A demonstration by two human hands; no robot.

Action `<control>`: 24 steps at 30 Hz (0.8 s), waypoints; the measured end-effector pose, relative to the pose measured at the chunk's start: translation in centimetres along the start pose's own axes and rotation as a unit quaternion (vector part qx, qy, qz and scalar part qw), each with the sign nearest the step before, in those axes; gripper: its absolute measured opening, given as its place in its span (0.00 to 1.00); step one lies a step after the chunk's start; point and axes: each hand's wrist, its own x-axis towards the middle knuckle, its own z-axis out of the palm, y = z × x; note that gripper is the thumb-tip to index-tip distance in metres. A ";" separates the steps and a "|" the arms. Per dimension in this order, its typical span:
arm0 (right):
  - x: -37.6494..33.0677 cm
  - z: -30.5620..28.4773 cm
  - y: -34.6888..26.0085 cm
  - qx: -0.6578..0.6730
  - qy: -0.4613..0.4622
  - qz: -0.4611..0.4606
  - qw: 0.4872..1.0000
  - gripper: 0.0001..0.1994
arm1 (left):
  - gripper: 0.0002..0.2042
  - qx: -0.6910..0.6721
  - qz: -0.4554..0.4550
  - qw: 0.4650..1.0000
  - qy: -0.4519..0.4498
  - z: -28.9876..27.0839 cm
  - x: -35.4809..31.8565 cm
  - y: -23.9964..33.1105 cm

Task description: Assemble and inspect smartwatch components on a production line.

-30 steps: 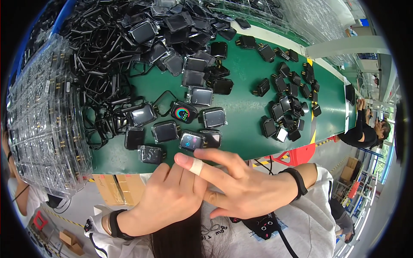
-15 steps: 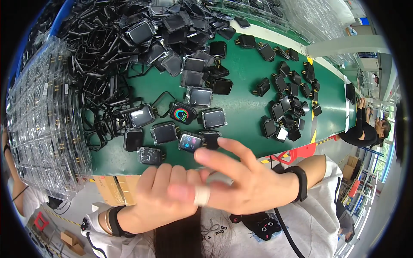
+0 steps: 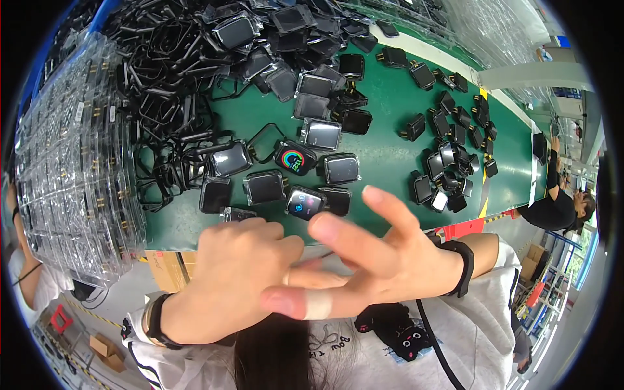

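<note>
Both hands meet in front of me at the near edge of the bench. My left hand point(image 3: 237, 276) is closed, knuckles up, against the fingers of my right hand; what its fingertips grip is hidden. My right hand point(image 3: 390, 260) has its fingers spread, with pale tape point(image 3: 318, 304) round the thumb, and holds nothing I can see. Just beyond them lie a lit smartwatch face point(image 3: 305, 203), a film-wrapped dark watch face point(image 3: 265, 186) and another one point(image 3: 237, 214), partly covered by my left hand. Farther back is a watch face showing a rainbow ring point(image 3: 296, 158).
A heap of black watch frames point(image 3: 162, 104) and wrapped screens fills the back left. Stacked clear plastic trays point(image 3: 71, 162) stand at the left. More small black watch modules point(image 3: 442, 159) lie at the right on the green bench top point(image 3: 383, 162). A person point(image 3: 556, 208) sits farther right.
The whole view has shifted, so the bench items appear farther right. My left hand has turned slightly and my right fingers have spread wider. The watch faces lie as before.
</note>
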 end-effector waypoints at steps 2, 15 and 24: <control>-0.1 -0.1 0.0 0.049 -0.044 0.036 0.997 0.16 | 0.09 0.067 0.004 0.995 0.068 1.1 0.0 -0.1; 0.6 1.0 1.3 0.253 -0.194 0.226 0.920 0.26 | 0.09 0.308 0.026 0.869 0.387 2.0 0.7 -0.7; 1.4 4.9 4.3 0.258 -0.100 0.337 0.900 0.26 | 0.14 -0.304 -0.179 0.826 0.439 4.7 1.7 -1.1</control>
